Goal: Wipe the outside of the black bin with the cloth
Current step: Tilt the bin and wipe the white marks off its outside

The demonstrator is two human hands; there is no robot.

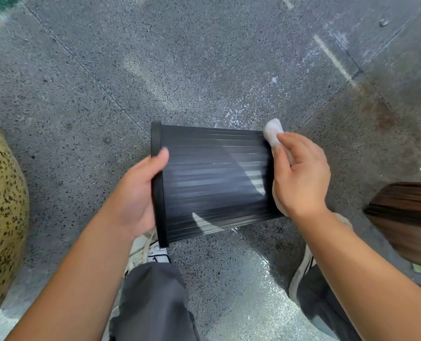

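Observation:
The black ribbed bin (211, 183) is held on its side above the floor, its rim pointing left and its base to the right. My left hand (138, 193) grips the rim, thumb on top of the wall. My right hand (300, 178) holds a white cloth (273, 131) against the bin's base end; the cloth sticks out above my fingers and a fold shows below my palm. The bin's wall looks blurred with pale streaks.
Speckled grey stone floor (204, 70) lies all around. A yellow speckled rounded object (0, 193) stands at the left edge. A brown ribbed object (406, 217) juts in from the right. My grey trousers and white shoes (150, 252) are below the bin.

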